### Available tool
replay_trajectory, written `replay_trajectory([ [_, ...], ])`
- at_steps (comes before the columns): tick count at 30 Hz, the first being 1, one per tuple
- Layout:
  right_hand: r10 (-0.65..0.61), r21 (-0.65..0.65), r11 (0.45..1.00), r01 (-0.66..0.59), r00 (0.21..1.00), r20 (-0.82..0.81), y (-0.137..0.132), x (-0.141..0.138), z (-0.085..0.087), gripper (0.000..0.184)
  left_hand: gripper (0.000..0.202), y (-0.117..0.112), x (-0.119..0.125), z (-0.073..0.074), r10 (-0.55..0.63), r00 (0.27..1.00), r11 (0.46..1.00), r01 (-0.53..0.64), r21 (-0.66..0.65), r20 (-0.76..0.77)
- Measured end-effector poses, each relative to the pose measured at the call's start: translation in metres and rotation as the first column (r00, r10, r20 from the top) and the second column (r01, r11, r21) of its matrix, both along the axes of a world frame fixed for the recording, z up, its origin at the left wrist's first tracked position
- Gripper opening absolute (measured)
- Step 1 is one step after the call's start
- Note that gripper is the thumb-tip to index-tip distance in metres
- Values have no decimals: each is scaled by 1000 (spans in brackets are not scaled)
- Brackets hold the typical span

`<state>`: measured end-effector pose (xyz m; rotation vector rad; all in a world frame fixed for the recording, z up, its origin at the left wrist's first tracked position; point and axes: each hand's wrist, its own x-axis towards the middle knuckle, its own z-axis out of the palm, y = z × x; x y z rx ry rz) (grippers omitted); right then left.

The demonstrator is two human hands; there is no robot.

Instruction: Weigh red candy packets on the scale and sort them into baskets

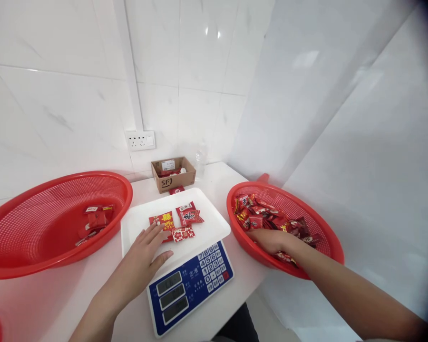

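My left hand (148,250) reaches over the white pan (214,219) of a digital scale (191,288), its fingers stretched out beside several red snack packets. The fingertips overlap the edge of a red packet with yellow print (167,219); whether they press on it I cannot make out. Next to it lie a flower-patterned packet (183,233) and a red packet with black lettering (187,213). My right hand (267,240) dips into the red plastic basket (328,228) on the right, among many small red packets (271,211). Its fingers are hidden down there.
A larger red basket (57,183) at the left holds several red packets (97,220). At the back stand a small cardboard box (176,180) with packets inside and a clear plastic bottle (200,161). A wall socket (140,140) is above the white table (214,173).
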<state>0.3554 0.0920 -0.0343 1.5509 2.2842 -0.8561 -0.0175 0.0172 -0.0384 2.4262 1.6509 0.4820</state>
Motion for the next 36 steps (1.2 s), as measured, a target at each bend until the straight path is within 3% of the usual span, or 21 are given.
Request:
replay_trajectory([
  [10,-84,-124,990,67,987,-134,2,8,5,31,38,2,0,0,17,998,1000,-17,7,59],
  [14,-162,-187,975,122,962,-219,-2,8,5,35,37,2,1,1,6,996,1000,-6,-6,84],
  [19,-449,-433,865,252,773,-447,-3,11,1,48,39,0,0,2,0,998,999,2,-32,61],
  [26,-359,-419,901,110,731,-581,-4,12,12,61,40,0,1,5,-4,999,999,6,-51,48],
  [30,-518,-467,840,276,665,-537,-2,9,11,48,39,0,2,5,-10,998,999,12,-34,58],
  [33,-614,-431,790,437,547,-569,0,6,16,41,37,-1,3,5,-7,996,1000,6,9,88],
  [36,-593,-378,784,493,413,-691,-3,-3,30,40,36,-5,7,11,-14,987,1000,14,1,160],
])
